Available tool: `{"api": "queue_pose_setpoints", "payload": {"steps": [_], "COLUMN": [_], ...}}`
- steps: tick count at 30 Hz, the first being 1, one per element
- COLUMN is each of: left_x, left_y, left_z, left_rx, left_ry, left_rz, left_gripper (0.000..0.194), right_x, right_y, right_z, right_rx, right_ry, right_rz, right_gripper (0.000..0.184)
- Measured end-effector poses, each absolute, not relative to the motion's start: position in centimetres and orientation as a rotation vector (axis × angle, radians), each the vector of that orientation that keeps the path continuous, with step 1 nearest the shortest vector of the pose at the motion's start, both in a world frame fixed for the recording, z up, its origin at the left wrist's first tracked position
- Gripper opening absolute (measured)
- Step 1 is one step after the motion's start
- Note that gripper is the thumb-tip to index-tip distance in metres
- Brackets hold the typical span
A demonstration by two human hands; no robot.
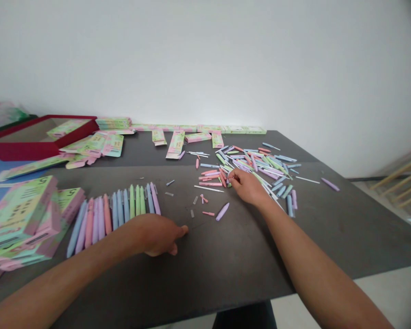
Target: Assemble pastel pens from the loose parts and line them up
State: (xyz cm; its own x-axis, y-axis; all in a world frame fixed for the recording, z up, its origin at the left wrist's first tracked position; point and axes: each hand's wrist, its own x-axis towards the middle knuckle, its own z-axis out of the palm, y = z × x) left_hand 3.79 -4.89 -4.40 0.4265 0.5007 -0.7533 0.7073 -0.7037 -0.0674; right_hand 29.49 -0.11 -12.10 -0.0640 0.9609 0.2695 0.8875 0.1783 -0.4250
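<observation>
A dark grey tabletop (226, 260) is filling the room's foreground against a white wall (205, 55), with a pale wooden railing (400, 178) standing off at three o'clock, counting twelve as straight ahead of the person at the table's near edge. A red tray (20, 151) is sitting at ten o'clock, holding printed pastel cartons, while a stack of pastel cartons (20, 219) is piled at nine o'clock and flat carton blanks (174, 144) are lying along the far edge at twelve. A loose heap of pastel pen parts (256, 167) is spreading at one o'clock, and a neat row of pastel pens (116, 214) is lying side by side at eleven. The person's right hand (246, 186) is reaching into the heap's near edge, its fingers (233, 177) drawn together among the pieces, though whether they are pinching one cannot be told. The left hand (154, 234) is resting on the tabletop just beside the row's near end, loosely curled and gripping nothing. A lilac pen barrel (222, 211) is lying just below the right hand, near small grey clips (195, 199).
</observation>
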Motion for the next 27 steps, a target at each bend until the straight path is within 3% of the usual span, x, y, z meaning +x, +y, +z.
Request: {"api": "queue_pose_setpoints", "payload": {"steps": [27], "left_x": [3.5], "left_y": [-4.5], "left_z": [-4.6], "left_rx": [2.417], "left_ry": [1.019], "left_rz": [-1.114], "left_gripper": [0.063], "right_x": [30.4], "right_y": [0.2], "right_z": [-12.2], "right_rx": [-1.791], "right_ry": [-1.955], "right_rz": [0.25], "right_gripper": [0.013]}}
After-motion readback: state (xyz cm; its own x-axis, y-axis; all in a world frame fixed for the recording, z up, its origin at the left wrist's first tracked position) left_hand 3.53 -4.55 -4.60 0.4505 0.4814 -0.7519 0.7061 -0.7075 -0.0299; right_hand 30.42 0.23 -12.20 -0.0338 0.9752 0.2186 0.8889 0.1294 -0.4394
